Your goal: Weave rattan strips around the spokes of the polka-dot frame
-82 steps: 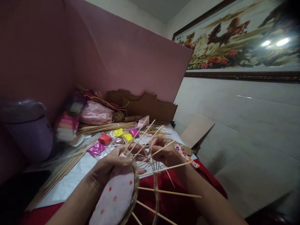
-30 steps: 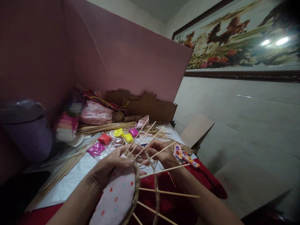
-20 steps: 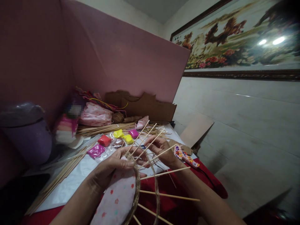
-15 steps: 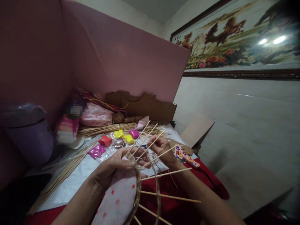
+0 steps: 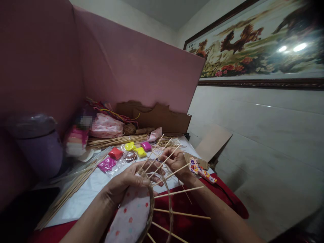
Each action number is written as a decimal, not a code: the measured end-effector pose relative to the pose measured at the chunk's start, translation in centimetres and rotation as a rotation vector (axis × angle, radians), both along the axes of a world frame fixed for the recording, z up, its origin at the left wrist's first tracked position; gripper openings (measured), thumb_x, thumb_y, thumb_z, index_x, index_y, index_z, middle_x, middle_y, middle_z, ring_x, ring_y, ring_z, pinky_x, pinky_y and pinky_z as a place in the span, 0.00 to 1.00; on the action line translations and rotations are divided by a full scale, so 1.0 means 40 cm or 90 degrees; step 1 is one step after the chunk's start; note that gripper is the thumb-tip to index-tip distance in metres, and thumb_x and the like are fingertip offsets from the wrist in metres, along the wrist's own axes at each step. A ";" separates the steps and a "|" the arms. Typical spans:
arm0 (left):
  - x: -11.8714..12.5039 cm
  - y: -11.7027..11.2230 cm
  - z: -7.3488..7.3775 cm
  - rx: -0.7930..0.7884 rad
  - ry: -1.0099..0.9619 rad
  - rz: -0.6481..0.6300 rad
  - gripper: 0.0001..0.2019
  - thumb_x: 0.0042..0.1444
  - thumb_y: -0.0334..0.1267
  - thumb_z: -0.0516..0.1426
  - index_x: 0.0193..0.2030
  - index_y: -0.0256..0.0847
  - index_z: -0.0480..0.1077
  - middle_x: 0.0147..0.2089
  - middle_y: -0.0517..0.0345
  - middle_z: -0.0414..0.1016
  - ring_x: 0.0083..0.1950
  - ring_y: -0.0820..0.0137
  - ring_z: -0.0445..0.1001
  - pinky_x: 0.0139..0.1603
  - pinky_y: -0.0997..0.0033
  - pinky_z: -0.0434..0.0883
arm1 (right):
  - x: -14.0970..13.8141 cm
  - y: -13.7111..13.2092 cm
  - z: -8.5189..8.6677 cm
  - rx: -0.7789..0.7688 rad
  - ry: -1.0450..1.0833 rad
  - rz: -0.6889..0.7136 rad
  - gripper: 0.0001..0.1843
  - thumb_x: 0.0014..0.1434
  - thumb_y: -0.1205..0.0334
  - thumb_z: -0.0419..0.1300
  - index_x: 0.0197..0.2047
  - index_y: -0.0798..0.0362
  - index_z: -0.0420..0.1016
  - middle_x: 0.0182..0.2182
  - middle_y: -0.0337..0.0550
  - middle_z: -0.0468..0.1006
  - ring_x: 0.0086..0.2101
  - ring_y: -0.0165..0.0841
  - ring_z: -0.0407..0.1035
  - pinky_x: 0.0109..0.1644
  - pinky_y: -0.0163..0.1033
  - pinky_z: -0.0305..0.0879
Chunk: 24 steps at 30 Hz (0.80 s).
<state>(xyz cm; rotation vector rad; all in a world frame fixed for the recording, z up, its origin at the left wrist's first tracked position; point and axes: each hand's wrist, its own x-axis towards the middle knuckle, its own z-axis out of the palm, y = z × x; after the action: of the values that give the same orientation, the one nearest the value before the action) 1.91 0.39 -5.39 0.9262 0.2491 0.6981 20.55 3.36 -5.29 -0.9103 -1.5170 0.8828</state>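
My left hand [image 5: 129,177] grips the upper rim of a round basket base [image 5: 134,211], thumb on top and fingers behind. White cloth with small red flowers covers the base, and twine is wound round its edge. Thin wooden sticks [image 5: 182,213] fan out from that edge to the right. A loop of twine [image 5: 170,202] runs across the sticks, apart from the rim. Beyond the upper sticks, my right hand [image 5: 175,161] is closed in a pinch at the twine's upper end; the sticks partly cover its fingertips.
Yellow, red and magenta clay packets [image 5: 115,153] lie on a white sheet [image 5: 83,199]. Bundled sticks [image 5: 73,189] lie left, a twine ball [image 5: 129,129] behind. A flower-patterned glue gun [image 5: 202,171] rests right on red cloth. A purple bin [image 5: 40,155] stands left.
The view has shifted slightly, so the scene sits a little lower and further right. Both hands keep nearly the same hold, and the stick tips have moved a little.
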 end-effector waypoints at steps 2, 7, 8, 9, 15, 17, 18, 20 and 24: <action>0.000 -0.001 0.001 0.004 0.003 -0.004 0.23 0.39 0.22 0.59 0.46 0.36 0.70 0.48 0.46 0.70 0.43 0.62 0.71 0.38 0.60 0.74 | 0.012 0.005 0.004 0.002 -0.036 0.025 0.09 0.45 0.61 0.65 0.22 0.54 0.68 0.20 0.34 0.67 0.22 0.26 0.61 0.27 0.33 0.57; -0.002 -0.001 0.008 0.027 0.011 0.001 0.21 0.41 0.23 0.58 0.46 0.36 0.70 0.49 0.45 0.70 0.45 0.61 0.70 0.38 0.62 0.74 | 0.084 0.027 0.037 -0.017 -0.100 0.119 0.08 0.46 0.60 0.65 0.27 0.54 0.72 0.23 0.36 0.70 0.26 0.27 0.62 0.30 0.34 0.58; -0.002 0.000 0.008 0.028 0.012 0.003 0.22 0.41 0.24 0.58 0.46 0.36 0.70 0.48 0.45 0.70 0.46 0.61 0.70 0.38 0.63 0.74 | 0.102 0.032 0.045 -0.018 -0.106 0.128 0.08 0.46 0.60 0.65 0.28 0.54 0.72 0.24 0.36 0.70 0.26 0.27 0.62 0.31 0.34 0.57; -0.003 0.001 0.007 0.028 0.013 0.005 0.22 0.40 0.24 0.58 0.46 0.35 0.70 0.48 0.45 0.70 0.46 0.61 0.70 0.38 0.64 0.73 | 0.121 0.038 0.054 -0.020 -0.110 0.135 0.08 0.47 0.60 0.65 0.29 0.54 0.73 0.25 0.36 0.70 0.27 0.26 0.61 0.31 0.34 0.56; -0.002 0.010 -0.009 0.034 0.029 0.013 0.25 0.38 0.24 0.60 0.47 0.34 0.70 0.52 0.44 0.69 0.44 0.63 0.72 0.40 0.68 0.71 | 0.193 0.060 0.105 -0.047 -0.056 0.167 0.10 0.48 0.59 0.64 0.34 0.52 0.72 0.25 0.35 0.67 0.24 0.25 0.57 0.28 0.33 0.53; 0.000 0.010 -0.012 0.035 0.032 0.012 0.25 0.38 0.24 0.59 0.48 0.34 0.70 0.52 0.43 0.69 0.44 0.63 0.71 0.40 0.68 0.70 | 0.194 0.063 0.121 -0.033 -0.048 0.172 0.10 0.47 0.61 0.65 0.35 0.52 0.73 0.26 0.36 0.67 0.25 0.25 0.58 0.28 0.33 0.53; 0.001 0.009 -0.013 0.035 0.030 0.010 0.25 0.39 0.25 0.59 0.48 0.34 0.69 0.52 0.43 0.69 0.44 0.62 0.71 0.39 0.68 0.70 | 0.191 0.065 0.127 -0.020 -0.043 0.167 0.09 0.47 0.62 0.65 0.34 0.52 0.73 0.26 0.36 0.67 0.25 0.25 0.58 0.28 0.33 0.53; 0.004 0.008 -0.015 0.042 0.027 0.007 0.25 0.39 0.25 0.59 0.49 0.33 0.68 0.52 0.41 0.69 0.44 0.62 0.71 0.39 0.68 0.69 | 0.178 0.069 0.136 0.012 -0.028 0.152 0.08 0.47 0.64 0.65 0.33 0.52 0.73 0.26 0.36 0.68 0.25 0.24 0.58 0.28 0.32 0.53; 0.010 0.002 -0.017 0.044 0.036 0.030 0.25 0.38 0.26 0.60 0.48 0.31 0.69 0.50 0.39 0.70 0.43 0.63 0.72 0.44 0.66 0.67 | 0.140 0.086 0.135 0.056 0.011 0.120 0.06 0.48 0.64 0.64 0.32 0.52 0.73 0.24 0.35 0.68 0.24 0.24 0.58 0.28 0.32 0.54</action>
<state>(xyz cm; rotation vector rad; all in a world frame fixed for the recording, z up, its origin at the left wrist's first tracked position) 2.33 0.45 -6.07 1.0095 0.2995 0.7274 26.13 6.79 0.12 -0.7031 -1.6328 0.9474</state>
